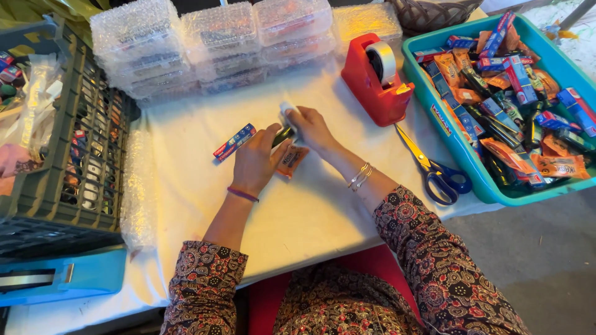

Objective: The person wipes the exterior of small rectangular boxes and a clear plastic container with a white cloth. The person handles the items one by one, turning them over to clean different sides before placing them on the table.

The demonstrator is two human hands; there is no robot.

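Two hands (282, 146) around small orange sachet (290, 161)

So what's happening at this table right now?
A person sits at a white-covered table, both hands together over a few small items. The left hand presses on an orange sachet and a dark tube, while the right hand pinches something small and white at its top. A small blue and red box lies just to the left. Nearby are a red tape dispenser, yellow-and-blue scissors, a teal tray of similar items, and bubble-wrapped bundles.
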